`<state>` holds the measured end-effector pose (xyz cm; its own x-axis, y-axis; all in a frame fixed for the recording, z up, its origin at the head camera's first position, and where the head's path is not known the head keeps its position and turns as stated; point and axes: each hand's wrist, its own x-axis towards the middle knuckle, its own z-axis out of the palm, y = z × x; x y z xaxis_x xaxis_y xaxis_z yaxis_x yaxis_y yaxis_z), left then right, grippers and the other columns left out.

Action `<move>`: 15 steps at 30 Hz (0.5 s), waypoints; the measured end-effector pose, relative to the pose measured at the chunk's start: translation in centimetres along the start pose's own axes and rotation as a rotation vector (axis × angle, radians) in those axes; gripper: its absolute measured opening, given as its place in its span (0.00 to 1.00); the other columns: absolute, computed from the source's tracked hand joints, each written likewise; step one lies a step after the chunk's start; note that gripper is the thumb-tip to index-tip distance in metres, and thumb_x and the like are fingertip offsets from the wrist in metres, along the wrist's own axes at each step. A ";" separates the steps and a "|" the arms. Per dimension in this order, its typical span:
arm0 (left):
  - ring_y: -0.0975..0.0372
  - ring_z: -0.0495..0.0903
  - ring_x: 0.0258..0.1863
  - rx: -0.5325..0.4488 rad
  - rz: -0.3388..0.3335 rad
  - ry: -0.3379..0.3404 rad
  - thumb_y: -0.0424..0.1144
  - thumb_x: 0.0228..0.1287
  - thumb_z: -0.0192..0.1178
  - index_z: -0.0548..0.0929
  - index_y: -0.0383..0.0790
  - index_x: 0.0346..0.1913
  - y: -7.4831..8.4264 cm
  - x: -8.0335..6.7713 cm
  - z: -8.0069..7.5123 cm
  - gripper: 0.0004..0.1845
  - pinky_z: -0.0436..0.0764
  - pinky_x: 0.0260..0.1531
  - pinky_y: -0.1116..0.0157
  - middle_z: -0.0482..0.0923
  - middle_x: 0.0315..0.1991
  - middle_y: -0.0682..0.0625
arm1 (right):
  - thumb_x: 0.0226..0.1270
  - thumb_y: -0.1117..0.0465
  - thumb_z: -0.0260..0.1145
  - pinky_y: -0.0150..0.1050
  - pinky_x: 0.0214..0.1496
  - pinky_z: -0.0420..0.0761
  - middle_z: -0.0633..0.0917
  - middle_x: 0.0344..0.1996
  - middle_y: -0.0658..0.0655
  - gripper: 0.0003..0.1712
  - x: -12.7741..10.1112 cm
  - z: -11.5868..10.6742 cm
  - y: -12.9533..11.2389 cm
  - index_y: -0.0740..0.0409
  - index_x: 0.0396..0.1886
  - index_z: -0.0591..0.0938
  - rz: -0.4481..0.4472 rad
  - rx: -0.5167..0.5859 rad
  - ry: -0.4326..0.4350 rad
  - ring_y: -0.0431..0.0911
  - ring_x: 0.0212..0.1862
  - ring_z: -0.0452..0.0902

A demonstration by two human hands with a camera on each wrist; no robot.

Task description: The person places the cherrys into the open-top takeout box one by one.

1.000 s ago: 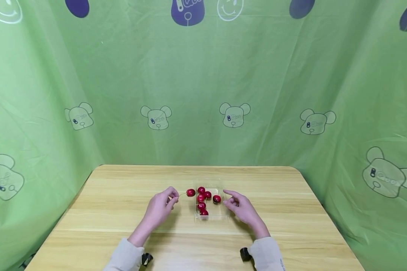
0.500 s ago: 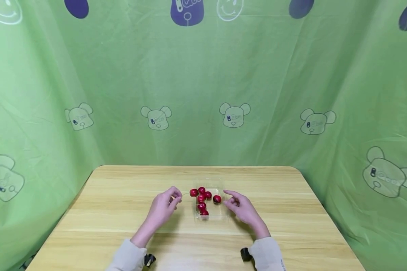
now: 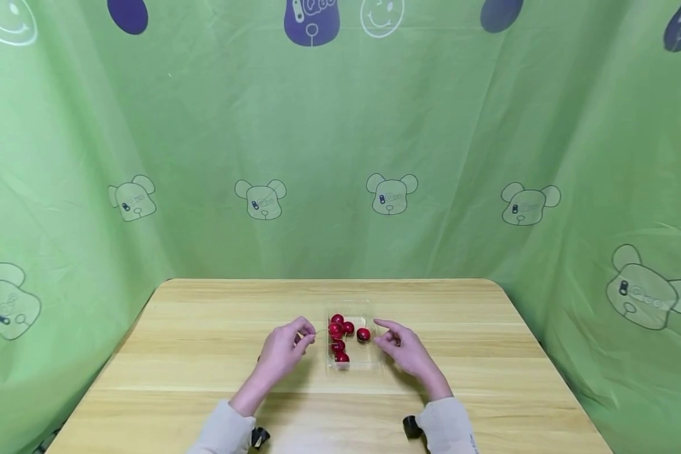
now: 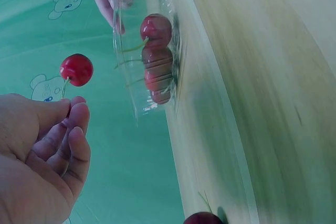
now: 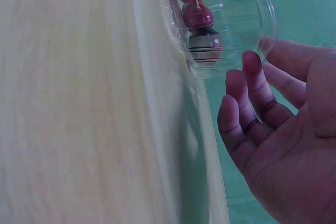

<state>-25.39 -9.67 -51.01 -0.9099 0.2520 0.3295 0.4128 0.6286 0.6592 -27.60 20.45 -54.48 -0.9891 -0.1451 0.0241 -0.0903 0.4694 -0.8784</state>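
Note:
A clear plastic tray (image 3: 370,357) holding several red cherries (image 3: 363,335) sits mid-table. My left hand (image 3: 308,333) pinches the stem of one cherry (image 3: 335,330) and holds it over the tray's left side. In the left wrist view that cherry (image 4: 76,70) hangs in the air above my fingertips (image 4: 73,109), beside the tray wall (image 4: 131,40). My right hand (image 3: 387,334) lies at the tray's right edge with relaxed fingers, holding nothing. In the right wrist view its fingers (image 5: 247,77) hover close to the tray (image 5: 236,14); whether they touch it I cannot tell.
The tray stands on a light wooden table (image 3: 204,353). One loose cherry (image 4: 202,219) lies on the wood near my left hand. Green printed cloth (image 3: 340,157) closes in the back and both sides.
My left hand has carried the pinched cherry rightward, from outside the tray's left edge to over the tray. The right hand has stayed put.

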 end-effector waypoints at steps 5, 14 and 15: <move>0.73 0.75 0.24 0.024 0.021 -0.008 0.37 0.73 0.63 0.84 0.43 0.43 0.5 0.3 0.4 0.03 0.77 0.24 0.73 0.88 0.36 0.54 | 0.72 0.63 0.69 0.31 0.36 0.79 0.83 0.37 0.54 0.30 -0.1 0.0 -0.1 0.58 0.72 0.75 0.000 0.001 -0.007 0.42 0.36 0.76; 0.71 0.77 0.27 0.039 0.030 -0.026 0.36 0.72 0.64 0.85 0.45 0.43 0.8 0.8 1.2 0.02 0.77 0.29 0.72 0.88 0.36 0.54 | 0.72 0.63 0.69 0.31 0.36 0.79 0.83 0.37 0.55 0.29 -0.2 -0.1 -0.2 0.58 0.72 0.76 -0.001 -0.001 -0.005 0.42 0.36 0.76; 0.71 0.77 0.27 0.042 0.034 -0.027 0.36 0.72 0.64 0.85 0.45 0.43 0.9 0.8 1.3 0.02 0.77 0.29 0.72 0.88 0.36 0.54 | 0.72 0.63 0.69 0.31 0.36 0.79 0.83 0.37 0.54 0.29 -0.2 -0.1 -0.2 0.57 0.72 0.76 0.001 -0.002 -0.005 0.42 0.36 0.76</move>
<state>-25.85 -7.99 -51.02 -0.8965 0.2932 0.3322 0.4417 0.6493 0.6191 -27.39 20.43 -54.26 -0.9886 -0.1491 0.0212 -0.0900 0.4715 -0.8773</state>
